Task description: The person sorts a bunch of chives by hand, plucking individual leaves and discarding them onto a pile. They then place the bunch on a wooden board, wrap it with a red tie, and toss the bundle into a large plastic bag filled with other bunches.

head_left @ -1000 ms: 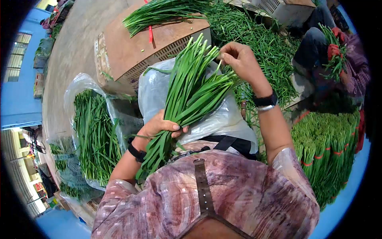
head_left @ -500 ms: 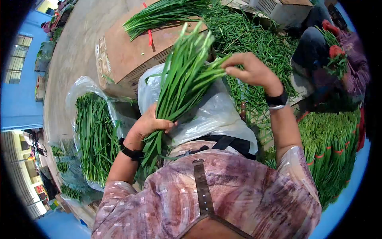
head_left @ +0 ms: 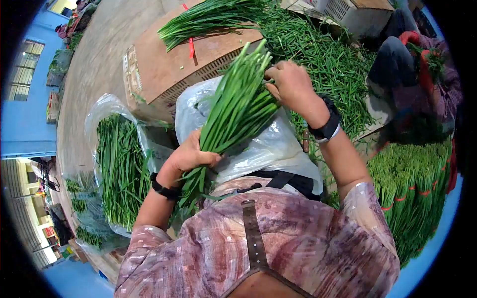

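My left hand point(head_left: 195, 156) is wrapped round the lower, leafy part of a bunch of garlic chives point(head_left: 238, 109), thumb across the front. The pale stem ends fan out upward, away from my body. At the upper right edge of the bunch, my right hand point(head_left: 293, 85) has its fingers curled in a pinch at the stems; the exact stalks between the fingertips are partly hidden. Beneath the bunch, a whitish plastic sheet point(head_left: 283, 149) covers my lap.
Ahead stands a crate with a brown board top point(head_left: 159, 64), bearing more chives point(head_left: 208, 22) and a red tie point(head_left: 191, 47). Loose leaves point(head_left: 328, 69) heap at right. Tied bunches point(head_left: 407, 198) stand lower right, near a co-worker point(head_left: 432, 84). A chive-filled plastic bag point(head_left: 119, 169) is at left.
My right hand has shifted left and turned, its fingers now curled closer at the stem ends. The chives on the right side have spread less far outward. My left hand keeps its hold.
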{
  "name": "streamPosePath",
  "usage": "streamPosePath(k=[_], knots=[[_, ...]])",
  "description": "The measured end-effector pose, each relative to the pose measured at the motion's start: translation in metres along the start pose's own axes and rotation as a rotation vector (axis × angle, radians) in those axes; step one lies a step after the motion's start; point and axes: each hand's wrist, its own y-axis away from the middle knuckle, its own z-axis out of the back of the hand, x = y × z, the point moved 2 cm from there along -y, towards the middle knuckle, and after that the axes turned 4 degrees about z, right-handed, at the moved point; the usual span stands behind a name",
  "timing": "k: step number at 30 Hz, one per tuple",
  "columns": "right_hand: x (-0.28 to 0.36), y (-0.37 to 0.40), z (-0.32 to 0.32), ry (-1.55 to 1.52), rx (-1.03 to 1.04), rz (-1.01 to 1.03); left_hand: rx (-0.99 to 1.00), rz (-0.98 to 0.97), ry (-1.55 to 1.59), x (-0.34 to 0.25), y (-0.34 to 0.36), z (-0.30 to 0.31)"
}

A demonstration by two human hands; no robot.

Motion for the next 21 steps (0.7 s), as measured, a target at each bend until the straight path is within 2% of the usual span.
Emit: streamPosePath(k=[1,2,3,5,6,7,9,10,12,14,15,16,19,21], knots=[[-0.001,0.000,-0.002,-0.070,-0.036,-0.003,-0.023,-0.032,-0.062,-0.003,0.001,-0.001],[-0.005,0.001,-0.005,-0.285,0.097,-0.170,-0.046,-0.065,-0.124,-0.009,0.004,-0.004],[-0.005,0.003,0.000,-0.507,0.046,-0.228,-0.070,-0.100,-0.186,-0.019,0.006,-0.007],[-0.007,0.005,0.011,-0.949,-0.056,-0.331,-0.169,-0.277,-0.526,-0.032,0.009,-0.005],[-0.005,0.003,0.018,-0.947,-0.042,-0.308,-0.245,-0.354,-0.637,-0.039,0.012,-0.006],[-0.005,0.012,0.033,-1.314,-0.180,-0.259,-0.323,-0.431,-0.747,-0.047,0.013,-0.009],[0.004,0.017,0.050,-1.715,-0.323,-0.114,-0.465,-0.481,-0.991,-0.060,0.016,-0.010],[-0.006,0.024,0.044,-1.752,-0.307,-0.087,-0.556,-0.466,-1.083,-0.057,0.013,-0.009],[-0.022,0.035,0.014,-1.791,-0.227,-0.340,-0.699,-0.351,-1.253,-0.047,0.004,-0.009],[-0.033,0.054,-0.021,-1.660,-0.139,-0.613,-0.714,-0.285,-1.294,-0.030,-0.005,-0.004],[-0.032,0.062,-0.024,-1.639,-0.059,-0.666,-0.717,-0.238,-1.309,-0.021,-0.006,-0.003],[-0.034,0.070,-0.032,-1.699,-0.049,-0.685,-0.734,-0.286,-1.340,-0.016,-0.006,-0.003],[-0.037,0.084,-0.047,-1.806,-0.024,-0.698,-0.743,-0.169,-1.332,-0.016,-0.007,-0.002],[-0.033,0.088,-0.046,-1.837,-0.052,-0.666,-0.776,-0.201,-1.346,-0.016,-0.007,0.002]])
